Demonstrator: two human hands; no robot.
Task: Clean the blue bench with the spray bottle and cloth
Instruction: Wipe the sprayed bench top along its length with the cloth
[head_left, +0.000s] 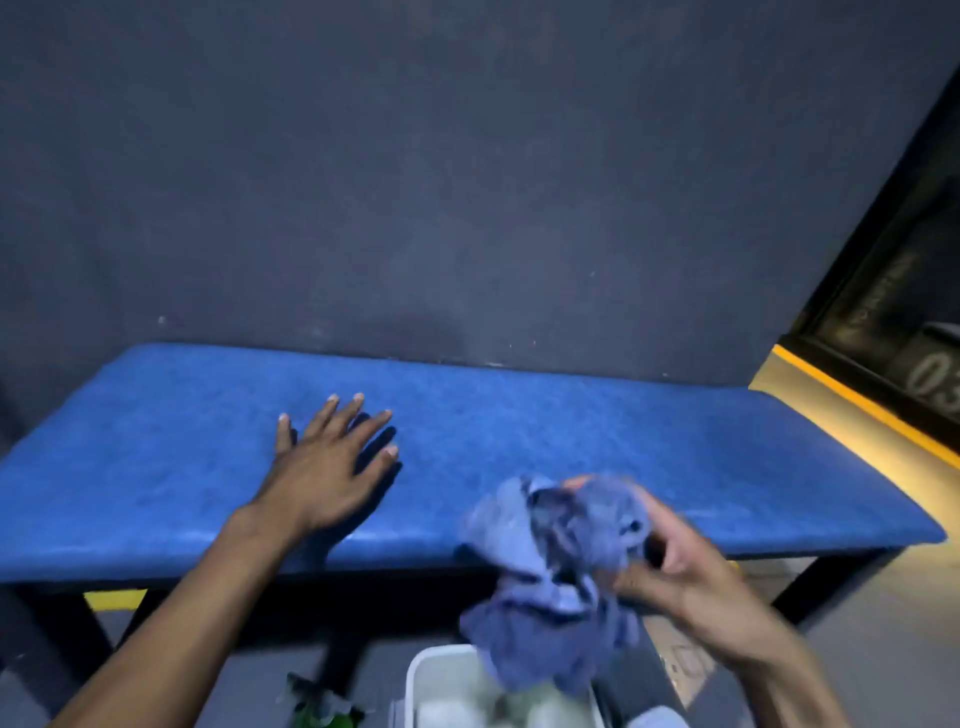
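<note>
The blue padded bench (571, 431) runs across the view against a dark wall. My left hand (327, 467) lies flat on the bench seat, left of centre, fingers spread and holding nothing. My right hand (675, 561) grips a crumpled blue-grey cloth (550, 577), which hangs blurred in front of the bench's front edge, above a white bin. A green and dark object (322, 712) at the bottom edge may be the spray bottle; I cannot tell.
A white bin (431, 675) stands on the floor below the cloth. Black bench legs (826, 582) show at both ends. At the right is a lit floor strip with a yellow line (857, 410) and a dark framed panel.
</note>
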